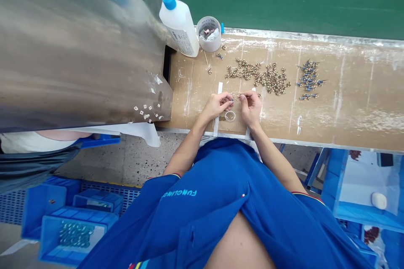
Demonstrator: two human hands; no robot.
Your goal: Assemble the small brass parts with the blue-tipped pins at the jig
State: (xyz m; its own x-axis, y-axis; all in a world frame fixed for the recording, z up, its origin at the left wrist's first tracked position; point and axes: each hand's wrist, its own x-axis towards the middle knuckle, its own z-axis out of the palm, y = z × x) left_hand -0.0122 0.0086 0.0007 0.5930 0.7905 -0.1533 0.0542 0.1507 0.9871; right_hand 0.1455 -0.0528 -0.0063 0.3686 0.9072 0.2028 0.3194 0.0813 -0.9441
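My left hand [221,104] and my right hand [251,107] meet close together over the cardboard-covered bench [195,105], both in a pinch. A tiny part, perhaps metal with a bit of blue, shows at my left fingertips; its kind is too small to tell. Between my right thumb and finger is a thin, light stick-like piece [237,97], pointing toward the left hand. Just below the fingers lies a small round clear dish [230,116]. Beyond the hands spreads a heap of small brass-coloured parts [274,79]. Farther right is a group of similar parts with blue pieces [309,76].
A white bottle with a blue nozzle [180,25] and a round tub [209,35] stand at the back left. A metal panel [94,50] borders the left side. Blue bins [53,235] sit below on both sides. Part of another person [34,155] shows at far left.
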